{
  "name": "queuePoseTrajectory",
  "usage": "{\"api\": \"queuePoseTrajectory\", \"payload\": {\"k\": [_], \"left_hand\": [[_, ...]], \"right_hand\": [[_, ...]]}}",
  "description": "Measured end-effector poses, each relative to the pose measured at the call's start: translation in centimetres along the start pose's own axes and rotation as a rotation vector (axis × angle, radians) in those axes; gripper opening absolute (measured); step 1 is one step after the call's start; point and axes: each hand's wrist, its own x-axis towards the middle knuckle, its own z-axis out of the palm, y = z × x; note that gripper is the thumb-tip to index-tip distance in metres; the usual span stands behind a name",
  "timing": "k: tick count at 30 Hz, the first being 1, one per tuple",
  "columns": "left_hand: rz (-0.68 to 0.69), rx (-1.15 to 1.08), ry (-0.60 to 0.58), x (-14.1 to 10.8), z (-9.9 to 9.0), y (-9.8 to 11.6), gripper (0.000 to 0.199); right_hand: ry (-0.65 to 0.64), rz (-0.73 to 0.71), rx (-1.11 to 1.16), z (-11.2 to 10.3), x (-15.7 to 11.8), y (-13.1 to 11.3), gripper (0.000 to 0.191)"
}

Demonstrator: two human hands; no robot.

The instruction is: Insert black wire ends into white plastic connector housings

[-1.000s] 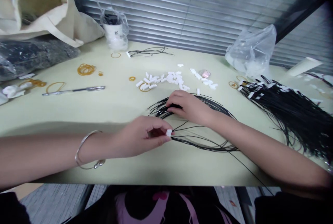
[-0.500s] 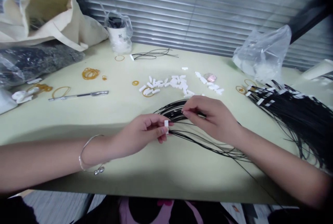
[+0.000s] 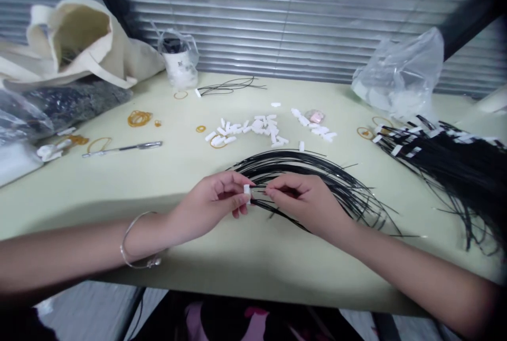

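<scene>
White plastic, small and blocky, the connector (image 3: 247,193) sits upright in the left hand (image 3: 209,198), pinched between the thumb and the fingers above the pale green counter (image 3: 158,182). Black wires run out of its right side, toward the right hand (image 3: 309,199). That hand is just beside the connector, its thumb and index finger pressed together on the end of a thin wire (image 3: 259,191); whether the tip has entered the connector is too small to tell. A loose, curved bundle of black wires (image 3: 304,168) lies on the counter behind and beneath the right hand, its ends fanning out to the right.

Beyond the bundle, white plastic pieces (image 3: 261,125) are scattered in a cluster, with more beside a small pink item (image 3: 317,116). A single piece (image 3: 301,146) stands near the bundle's back edge. To the left lie a pen (image 3: 122,149) and a coil of yellow rubber bands (image 3: 139,117). At the right, a thick heap of black wires (image 3: 463,172) carries white connectors along its far end, in front of a clear plastic bag (image 3: 400,79). A silvery bracelet (image 3: 125,238) circles the left wrist.
</scene>
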Motion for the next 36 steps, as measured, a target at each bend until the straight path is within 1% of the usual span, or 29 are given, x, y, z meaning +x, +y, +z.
{"api": "queuePoseTrajectory", "payload": {"k": [2,5,8,12,17,28,36], "left_hand": [[-0.003,0.002,-0.021,0.0,-0.1,0.0,0.02],[-0.019,0.006,-0.043,-0.2,-0.5,0.2,0.02],[-0.008,-0.003,-0.059,-0.3,-0.7,0.3,0.021],[-0.006,-0.006,-0.072,-0.4,-0.8,0.4,0.02],[0.006,-0.002,-0.082,-0.3,-0.9,0.2,0.019],[0.017,0.051,-0.071,-0.1,-0.9,0.1,0.021],[0.006,0.064,-0.037,-0.4,-0.6,-0.1,0.022]], "right_hand": [[0.026,-0.009,0.033,0.4,-0.2,0.0,0.013],[0.029,-0.026,0.057,1.1,-0.4,-0.1,0.013],[0.062,-0.06,0.065,1.7,-0.4,-0.1,0.01],[0.109,-0.116,0.012,1.8,-0.6,-0.4,0.008],[0.158,-0.164,-0.091,1.5,-1.0,-0.9,0.009],[0.159,-0.195,-0.156,1.4,-1.0,-0.9,0.009],[0.153,-0.273,-0.197,2.0,-0.9,-1.0,0.011]]}}
